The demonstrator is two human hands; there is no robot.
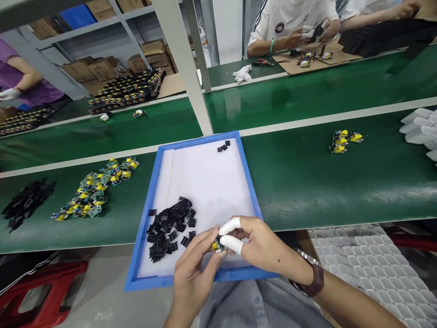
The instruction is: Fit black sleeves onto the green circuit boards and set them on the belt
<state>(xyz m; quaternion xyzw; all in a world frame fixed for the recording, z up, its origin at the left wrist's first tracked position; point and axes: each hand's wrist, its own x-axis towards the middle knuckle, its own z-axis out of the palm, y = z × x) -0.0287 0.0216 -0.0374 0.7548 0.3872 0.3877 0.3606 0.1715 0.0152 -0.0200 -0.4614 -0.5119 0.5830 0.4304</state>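
Observation:
Over the near edge of a blue-rimmed white tray (155, 182), my two hands meet around a small circuit board (216, 246) with a yellow part on it. My left hand (196, 264) is closed, pinching the board between thumb and fingers. White finger cots cover the thumb and index finger of my right hand (251, 237), which is closed at the board's upper edge. Its fingertips hide whether another small piece is between them. Left of my hands, a heap of small black plastic clips (167, 230) lies in the tray.
Several circuit boards with yellow parts (92, 189) and black strips (27, 202) lie left on the green bench (307, 182). More boards (341, 141) and white plastic pieces (421, 130) are at right. A white post (184, 59) rises behind the tray. Co-workers sit across the bench.

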